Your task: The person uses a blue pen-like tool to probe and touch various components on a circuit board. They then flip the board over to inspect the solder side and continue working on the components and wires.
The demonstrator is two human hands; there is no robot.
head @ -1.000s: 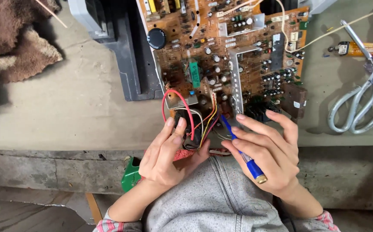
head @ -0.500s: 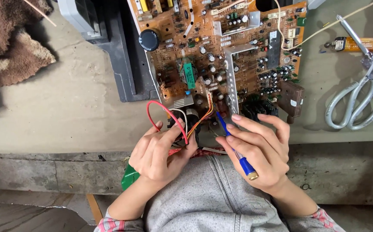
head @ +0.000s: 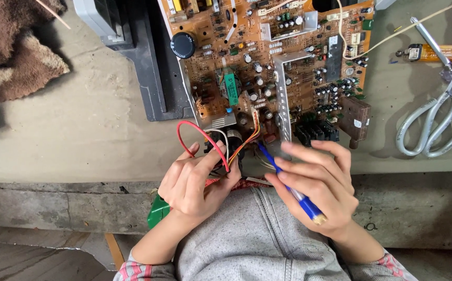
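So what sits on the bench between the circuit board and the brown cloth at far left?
In the head view, a dark grey plastic housing lies beside the circuit board; then bare bench up to the brown cloth.

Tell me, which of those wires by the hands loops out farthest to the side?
The red wire: it arcs out wide beyond the left hand, while the white and orange ones stay bunched near the circuit board.

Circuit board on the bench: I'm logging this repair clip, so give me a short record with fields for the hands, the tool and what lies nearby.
Board: brown circuit board lying flat on the bench, components up
Left hand: left hand pinching the red wire loop at the board's near edge
Right hand: right hand gripping a blue-handled tool, tip toward the board
Right of board: grey scissors
Far left: brown cloth
Below bench edge: green object, partly hidden
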